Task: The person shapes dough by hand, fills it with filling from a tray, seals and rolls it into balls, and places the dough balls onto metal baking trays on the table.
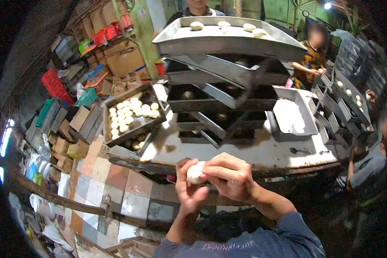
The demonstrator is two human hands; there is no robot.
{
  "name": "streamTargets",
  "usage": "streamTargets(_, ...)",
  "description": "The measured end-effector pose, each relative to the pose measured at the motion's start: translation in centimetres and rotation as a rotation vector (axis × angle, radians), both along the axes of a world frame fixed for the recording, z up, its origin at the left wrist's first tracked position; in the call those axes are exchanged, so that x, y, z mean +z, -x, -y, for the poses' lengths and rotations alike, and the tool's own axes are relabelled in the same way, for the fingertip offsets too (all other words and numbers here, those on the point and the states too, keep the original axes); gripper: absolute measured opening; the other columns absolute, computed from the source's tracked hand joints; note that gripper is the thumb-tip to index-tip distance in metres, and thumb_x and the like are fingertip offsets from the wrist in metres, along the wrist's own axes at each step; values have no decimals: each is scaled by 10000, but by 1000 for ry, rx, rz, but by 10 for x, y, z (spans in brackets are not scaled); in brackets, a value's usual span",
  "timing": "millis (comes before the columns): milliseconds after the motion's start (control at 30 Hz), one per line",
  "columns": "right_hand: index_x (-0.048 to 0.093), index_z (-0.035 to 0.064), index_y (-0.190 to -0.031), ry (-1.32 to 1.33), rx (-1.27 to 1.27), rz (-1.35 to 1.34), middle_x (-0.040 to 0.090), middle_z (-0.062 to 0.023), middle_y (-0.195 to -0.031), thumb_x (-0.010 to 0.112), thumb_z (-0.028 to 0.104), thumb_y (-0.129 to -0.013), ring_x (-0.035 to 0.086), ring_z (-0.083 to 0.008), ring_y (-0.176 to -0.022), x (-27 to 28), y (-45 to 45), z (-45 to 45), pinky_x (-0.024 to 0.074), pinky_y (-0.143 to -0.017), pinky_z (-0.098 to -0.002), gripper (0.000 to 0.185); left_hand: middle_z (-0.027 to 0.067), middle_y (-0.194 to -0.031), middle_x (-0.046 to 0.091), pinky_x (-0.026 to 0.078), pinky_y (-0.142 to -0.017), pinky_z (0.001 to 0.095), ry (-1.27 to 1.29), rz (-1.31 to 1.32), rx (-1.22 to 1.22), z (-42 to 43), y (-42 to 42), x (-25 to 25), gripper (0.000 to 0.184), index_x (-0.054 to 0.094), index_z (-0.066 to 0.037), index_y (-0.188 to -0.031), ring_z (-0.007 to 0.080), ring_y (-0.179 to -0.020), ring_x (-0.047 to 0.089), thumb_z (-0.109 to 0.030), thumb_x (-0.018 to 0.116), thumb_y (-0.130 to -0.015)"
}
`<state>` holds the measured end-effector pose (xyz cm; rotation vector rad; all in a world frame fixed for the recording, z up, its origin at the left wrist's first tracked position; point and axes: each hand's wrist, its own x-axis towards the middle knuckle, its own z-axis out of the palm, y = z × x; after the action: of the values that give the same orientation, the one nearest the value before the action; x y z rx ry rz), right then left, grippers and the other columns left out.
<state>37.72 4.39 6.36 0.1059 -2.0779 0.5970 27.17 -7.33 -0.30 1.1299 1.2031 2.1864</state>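
Observation:
A pale dough ball [195, 173] is held up in front of the table's near edge. My left hand [186, 189] cups it from the left and below, fingers curled around it. From the right, my right hand [231, 175] presses its fingertips together against the ball. Beyond my hands rises a criss-cross stack of dark metal trays. Several dough pieces lie in the top tray [228, 48]. To the left, another tray [110, 104] holds many round dough balls.
A grey tub [284, 134] of white powder, possibly flour, stands on the worktable [193, 152]. More stacked trays [342, 105] are at the right, with people working around them. Another person stands behind the central stack. Boxes and crates [56, 86] line the left wall.

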Motion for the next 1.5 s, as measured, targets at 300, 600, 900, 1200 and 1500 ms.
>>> streamTargets(300, 706, -29, -1042, 559, 336, -10, 693, -185, -1055, 727, -71, -724, 696, -273, -945, -33, 133, 75, 553, -853, -342, 321, 127, -1069, 442, 398, -786, 325, -153, -327, 501, 51, 138, -11, 418, 536, -110, -1071, 197, -913, 439, -428, 707, -859)
streamTargets(600, 598, 44, -1265, 498, 390, 122, 607, -160, -1241, 610, 30, -912, 575, -301, -1178, -32, 123, 31, 436, -1015, -430, 354, 122, -1034, 610, 503, -867, 388, -208, -105, -82, -15, 138, -21, 593, 649, -18, -964, 221, -958, 592, -438, 908, -636)
streamTargets(900, 690, 16, -918, 416, -381, 587, 707, -135, -880, 649, 142, -866, 688, -254, -781, -60, -104, -165, 540, -732, -366, 142, 100, -991, 625, 498, -787, 323, 57, 153, 366, -71, 134, -126, 180, 571, -28, -1033, 226, -879, 606, -146, 611, -903)
streamTargets(1200, 753, 46, -824, 425, -1019, 520, 708, -185, -767, 687, 81, -736, 709, -295, -700, -223, -188, -468, 567, -680, -382, 115, 42, -674, 582, 385, -556, 358, 617, -396, 781, -94, 106, -107, 239, 617, -53, -711, 179, -602, 501, -223, 624, -878)
streamTargets(1500, 699, -26, -881, 323, -1033, 923, 669, -277, -870, 594, 63, -745, 668, -421, -810, -270, -173, -507, 535, -757, -488, 193, 37, -808, 594, 448, -569, 353, 795, 59, 820, -88, 98, -105, 392, 644, 21, -943, 158, -703, 562, -359, 683, -855)
